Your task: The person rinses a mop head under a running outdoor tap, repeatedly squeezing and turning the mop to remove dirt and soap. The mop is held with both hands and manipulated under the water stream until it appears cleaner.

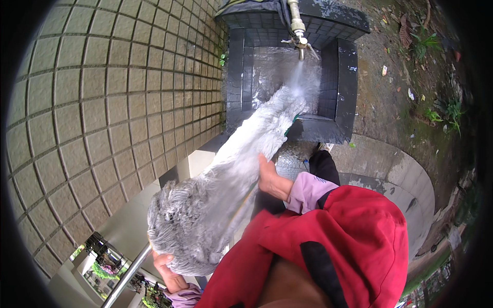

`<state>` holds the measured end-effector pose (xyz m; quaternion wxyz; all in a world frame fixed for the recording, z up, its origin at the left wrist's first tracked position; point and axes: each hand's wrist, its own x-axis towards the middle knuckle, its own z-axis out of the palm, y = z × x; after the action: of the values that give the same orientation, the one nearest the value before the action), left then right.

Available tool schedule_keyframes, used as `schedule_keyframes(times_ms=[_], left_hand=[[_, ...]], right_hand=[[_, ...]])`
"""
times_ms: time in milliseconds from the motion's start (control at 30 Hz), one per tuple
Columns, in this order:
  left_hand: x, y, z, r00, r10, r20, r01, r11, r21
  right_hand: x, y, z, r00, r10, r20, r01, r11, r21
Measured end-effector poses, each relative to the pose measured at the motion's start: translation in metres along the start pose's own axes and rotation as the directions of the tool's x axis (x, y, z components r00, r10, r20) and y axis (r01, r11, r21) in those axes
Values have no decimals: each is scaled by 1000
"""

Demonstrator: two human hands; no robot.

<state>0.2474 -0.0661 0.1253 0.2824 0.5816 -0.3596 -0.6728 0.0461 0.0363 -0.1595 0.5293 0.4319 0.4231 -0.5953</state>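
Note:
A long flat mop head of white and grey string [223,169] stretches from the lower left up to a dark tiled sink [346,88]. My right hand [271,177] grips the mop's right edge near its middle. At the lower left, my left hand [167,265] holds the near end of the mop, beside a metal pole [129,275]. The mop's far end lies in the sink, where water from a metal tap [301,54] sprays onto it. A strip of green edging shows along the mop's right side.
A beige tiled wall [115,92] rises close on the left. Grey cloth [258,5] hangs over the sink's back rim beside the pipe [295,19]. To the right are bare soil with weeds [454,111] and curved paving [389,165]. My shoe [326,146] is near the sink's front.

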Motion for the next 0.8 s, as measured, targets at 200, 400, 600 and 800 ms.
schedule_keyframes(times_ms=[200,400,600,800], left_hand=[[-17,4,-41,998,18,-59,-19,1000,-15],[17,-92,-41,995,-71,69,80,988,-134],[81,-163,141,934,-270,234,316,931,-185],[77,-160,279,926,-224,303,303,921,-244]], right_hand=[[-52,-2,28,987,155,29,-156,987,38],[32,-75,1,997,20,-70,-31,986,-163],[172,-219,-61,976,-175,-130,154,975,-160],[140,-271,-95,894,-445,59,434,823,-367]])
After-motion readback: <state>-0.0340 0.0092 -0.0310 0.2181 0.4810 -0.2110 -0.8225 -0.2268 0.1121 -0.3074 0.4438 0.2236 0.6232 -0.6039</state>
